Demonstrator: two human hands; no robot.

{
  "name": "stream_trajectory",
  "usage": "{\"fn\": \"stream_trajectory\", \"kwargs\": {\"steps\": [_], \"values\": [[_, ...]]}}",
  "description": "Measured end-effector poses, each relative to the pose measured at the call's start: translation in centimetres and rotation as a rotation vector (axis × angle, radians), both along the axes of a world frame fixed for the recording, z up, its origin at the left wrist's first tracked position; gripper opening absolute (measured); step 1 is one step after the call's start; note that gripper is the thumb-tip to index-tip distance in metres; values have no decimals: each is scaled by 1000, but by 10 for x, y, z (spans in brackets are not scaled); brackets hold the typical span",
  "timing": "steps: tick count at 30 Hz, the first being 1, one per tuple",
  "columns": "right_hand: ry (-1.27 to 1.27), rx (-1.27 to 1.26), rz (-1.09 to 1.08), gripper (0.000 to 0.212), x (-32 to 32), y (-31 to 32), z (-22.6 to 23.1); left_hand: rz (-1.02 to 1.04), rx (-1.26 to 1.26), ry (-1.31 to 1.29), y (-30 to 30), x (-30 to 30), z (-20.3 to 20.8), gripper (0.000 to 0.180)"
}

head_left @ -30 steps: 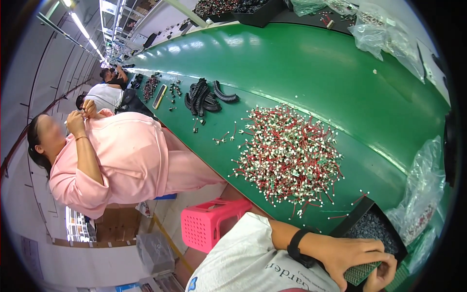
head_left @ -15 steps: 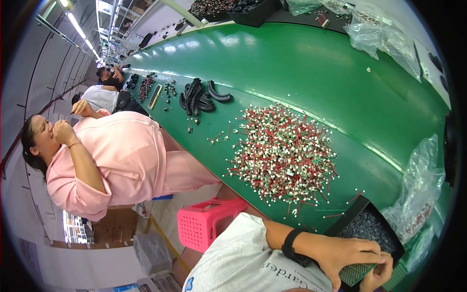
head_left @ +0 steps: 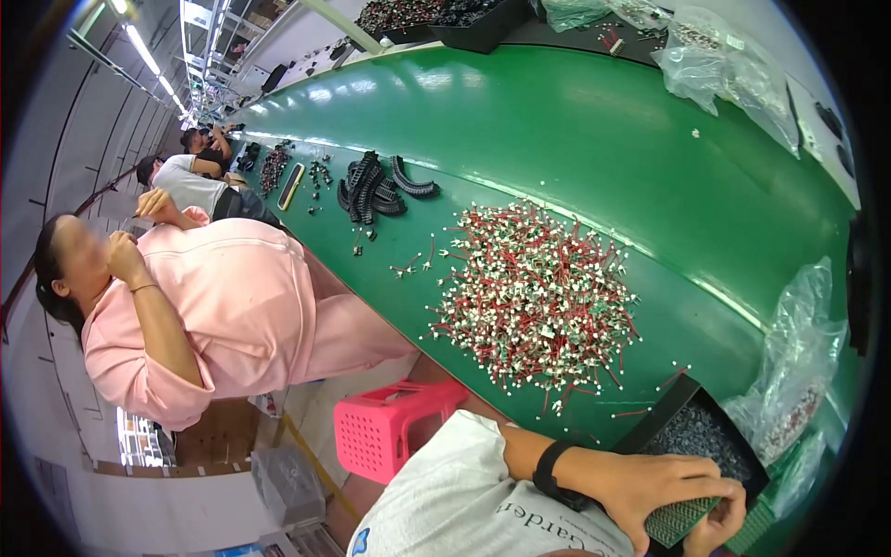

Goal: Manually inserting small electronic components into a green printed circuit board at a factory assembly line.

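At the lower right, my left hand (head_left: 661,487), with a black band on its wrist, lies over the top of a green panel (head_left: 682,522) covered in rows of small dots, like a circuit board. Its fingers and thumb close round the panel's edges. My right hand (head_left: 722,522) grips the panel's right side, partly cut off by the lower edge of the view. Just beyond my hands, a black open bin (head_left: 652,415) holds many small dark grey and clear parts (head_left: 701,432). A similar green panel (head_left: 759,527) shows beside my right hand.
A large heap of short red wires with white connectors (head_left: 543,297) covers the green table (head_left: 575,121). Black curved ribbed strips (head_left: 371,186) lie farther left. Clear bags (head_left: 789,362) stand at right. A pink stool (head_left: 390,432) and a person in pink (head_left: 232,306) are at left.
The whole view has shifted slightly. My hands keep their hold on the green panel, almost unmoved. Far left, the person in a light shirt has leaned slightly.
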State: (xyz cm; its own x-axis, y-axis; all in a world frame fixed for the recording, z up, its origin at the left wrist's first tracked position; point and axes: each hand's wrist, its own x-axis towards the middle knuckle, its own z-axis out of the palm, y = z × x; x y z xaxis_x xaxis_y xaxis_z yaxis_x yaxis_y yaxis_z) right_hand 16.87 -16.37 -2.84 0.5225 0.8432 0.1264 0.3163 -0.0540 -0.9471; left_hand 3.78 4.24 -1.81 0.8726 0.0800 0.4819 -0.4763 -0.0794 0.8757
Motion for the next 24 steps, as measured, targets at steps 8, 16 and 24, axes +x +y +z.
{"fn": "stream_trajectory", "kwargs": {"steps": [8, 16, 24], "values": [[-59, -123, -31, 29, 1, -5, -6, 31, -11, 19, -4, -2, -2, 91], [104, -161, -206, 9, -4, -6, -27, 54, 43, 6, -4, 0, -7, 89], [-145, -144, -129, 25, 2, -5, -12, 52, 36, -18, -6, 5, -13, 91]]}}
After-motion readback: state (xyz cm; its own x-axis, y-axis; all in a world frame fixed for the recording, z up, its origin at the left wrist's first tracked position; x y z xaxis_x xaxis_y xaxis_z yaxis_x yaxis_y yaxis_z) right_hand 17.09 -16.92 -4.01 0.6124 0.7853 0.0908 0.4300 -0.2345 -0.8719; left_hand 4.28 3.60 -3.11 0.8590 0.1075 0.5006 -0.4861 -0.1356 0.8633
